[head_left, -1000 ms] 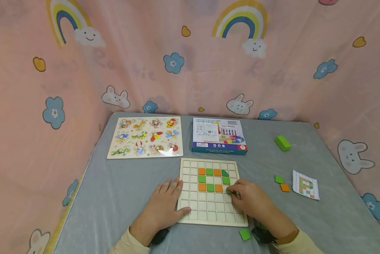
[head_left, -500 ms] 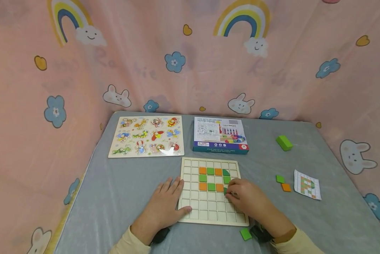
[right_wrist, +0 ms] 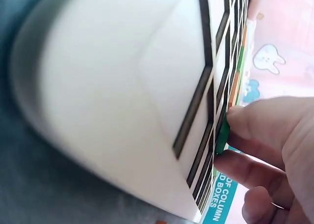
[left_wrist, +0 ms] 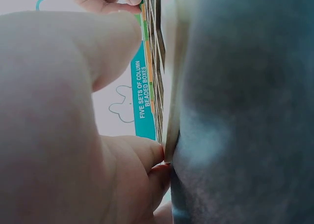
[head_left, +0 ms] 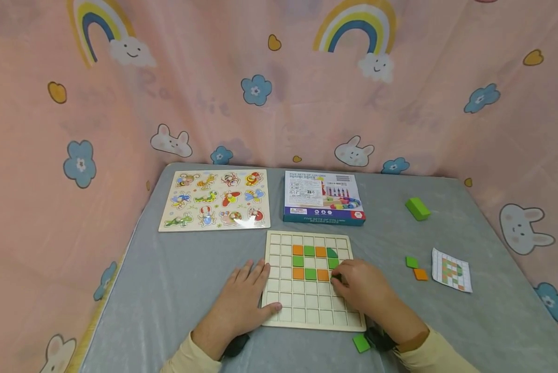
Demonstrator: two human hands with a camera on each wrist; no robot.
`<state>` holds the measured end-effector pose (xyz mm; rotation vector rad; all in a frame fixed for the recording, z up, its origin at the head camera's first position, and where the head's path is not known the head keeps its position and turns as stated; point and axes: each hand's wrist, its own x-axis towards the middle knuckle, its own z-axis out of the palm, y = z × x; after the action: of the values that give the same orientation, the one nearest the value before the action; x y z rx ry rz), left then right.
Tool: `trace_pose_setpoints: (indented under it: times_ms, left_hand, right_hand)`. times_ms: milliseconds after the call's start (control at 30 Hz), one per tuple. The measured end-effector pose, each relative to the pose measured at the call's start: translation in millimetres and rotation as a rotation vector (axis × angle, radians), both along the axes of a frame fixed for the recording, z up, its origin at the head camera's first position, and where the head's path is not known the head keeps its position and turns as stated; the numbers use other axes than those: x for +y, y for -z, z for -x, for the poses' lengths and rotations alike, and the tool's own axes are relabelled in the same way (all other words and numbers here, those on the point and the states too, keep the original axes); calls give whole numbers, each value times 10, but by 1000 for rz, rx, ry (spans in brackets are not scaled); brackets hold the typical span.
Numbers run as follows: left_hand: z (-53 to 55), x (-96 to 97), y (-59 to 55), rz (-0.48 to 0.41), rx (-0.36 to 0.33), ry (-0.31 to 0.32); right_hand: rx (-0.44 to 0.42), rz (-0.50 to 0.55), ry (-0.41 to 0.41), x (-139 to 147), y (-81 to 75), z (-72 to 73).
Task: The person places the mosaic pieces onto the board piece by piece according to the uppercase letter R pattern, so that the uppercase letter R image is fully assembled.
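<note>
The grid board point(head_left: 298, 301) is cream, ruled in thin squares. Its square tiles point(head_left: 309, 251) run orange, green, orange on top, ending in a dark green rounded piece point(head_left: 332, 253); greens sit at the pattern's nine and three o'clock, then orange, green, orange below. The held piece point(right_wrist: 223, 138) is dark green. The block point(head_left: 417, 209) at the board's two o'clock is bright green; at three are a green tile point(head_left: 411, 262), an orange tile point(head_left: 420, 274) and a white card point(head_left: 452, 270) patterned orange and green. The insect puzzle point(head_left: 214, 201) at ten is cream with multicoloured figures; the box point(head_left: 324, 198) at twelve, white, purple and teal. The bench point(head_left: 139, 290) is grey, the curtain point(head_left: 204, 57) pink with blue flowers.
</note>
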<state>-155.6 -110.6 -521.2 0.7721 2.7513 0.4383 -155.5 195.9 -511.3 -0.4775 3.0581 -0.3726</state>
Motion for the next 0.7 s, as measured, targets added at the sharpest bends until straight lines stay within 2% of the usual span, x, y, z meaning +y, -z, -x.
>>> trace_pose_setpoints:
  times_ms: [333,700]
  left_hand:
    - [-10,-8,-5,-6,-6,5]
    - [12,-10,18,-16,-1,10]
  right_hand:
    - [-8,-27,-68,25,-7,-25]
    - [-30,-33,-20,4,16,-9]
